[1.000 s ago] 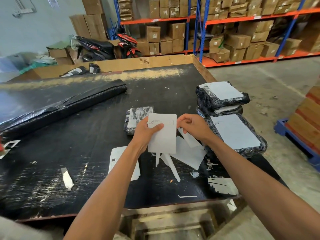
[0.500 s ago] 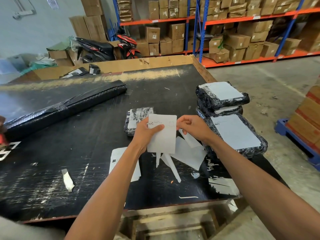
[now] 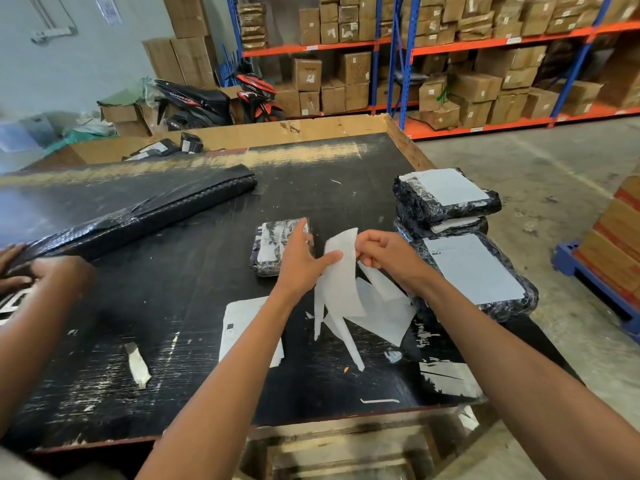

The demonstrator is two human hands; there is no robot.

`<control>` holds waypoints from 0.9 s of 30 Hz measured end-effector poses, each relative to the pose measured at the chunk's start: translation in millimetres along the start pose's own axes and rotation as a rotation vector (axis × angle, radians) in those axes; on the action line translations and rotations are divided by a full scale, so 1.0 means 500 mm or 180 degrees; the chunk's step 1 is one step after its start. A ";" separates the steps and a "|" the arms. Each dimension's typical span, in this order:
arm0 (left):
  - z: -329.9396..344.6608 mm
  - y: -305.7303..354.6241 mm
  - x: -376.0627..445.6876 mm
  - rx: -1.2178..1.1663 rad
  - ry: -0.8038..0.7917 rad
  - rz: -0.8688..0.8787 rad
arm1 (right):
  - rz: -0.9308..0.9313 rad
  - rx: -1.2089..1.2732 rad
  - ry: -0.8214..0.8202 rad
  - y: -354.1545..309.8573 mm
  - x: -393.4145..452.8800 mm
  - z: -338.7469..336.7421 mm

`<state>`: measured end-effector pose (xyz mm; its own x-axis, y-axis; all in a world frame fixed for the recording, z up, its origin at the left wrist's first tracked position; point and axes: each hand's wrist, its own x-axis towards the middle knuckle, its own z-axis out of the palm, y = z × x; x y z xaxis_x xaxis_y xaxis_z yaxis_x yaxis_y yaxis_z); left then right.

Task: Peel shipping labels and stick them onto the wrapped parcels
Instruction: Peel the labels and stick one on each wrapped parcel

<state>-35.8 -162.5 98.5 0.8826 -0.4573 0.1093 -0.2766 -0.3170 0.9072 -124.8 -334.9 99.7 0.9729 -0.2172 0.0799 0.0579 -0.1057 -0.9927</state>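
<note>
Over the middle of the black table (image 3: 173, 306) I hold a white shipping label sheet (image 3: 341, 278). My right hand (image 3: 384, 254) pinches its top corner and curls it back. My left hand (image 3: 301, 261) holds the sheet's left edge with thumb and fingers. Just behind my left hand lies a small black wrapped parcel (image 3: 273, 244) with no full label on top. To the right sits a large labelled parcel (image 3: 474, 271), and behind it a stack of labelled parcels (image 3: 446, 199). More label sheets (image 3: 239, 323) lie under my left forearm.
Peeled backing scraps (image 3: 381, 306) litter the table below my hands. A long roll of black wrap (image 3: 138, 216) crosses the table's left; another person's hands (image 3: 41, 275) rest by it at the left edge. Shelves of cartons and a motorbike stand behind.
The flat sheet is now bent, its top corner pulled back by my right hand. Another person's hands have come into view at the left edge by the black roll.
</note>
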 end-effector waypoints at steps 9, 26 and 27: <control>0.010 0.062 0.006 -0.0594 -0.0112 0.0612 | -0.0286 -0.0481 0.0062 -0.010 0.011 0.008; 0.037 0.064 -0.002 -0.2001 0.0158 -0.0540 | -0.0284 -0.1061 0.0547 -0.011 0.009 0.020; 0.037 0.062 -0.001 -0.2167 0.0197 -0.0630 | -0.0275 -0.1036 0.0576 -0.008 0.011 0.018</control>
<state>-52.2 -187.5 119.0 0.9172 -0.3904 -0.0792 0.1723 0.2094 0.9625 -117.6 -326.8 103.2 0.9105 -0.3588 0.2056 0.0356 -0.4273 -0.9034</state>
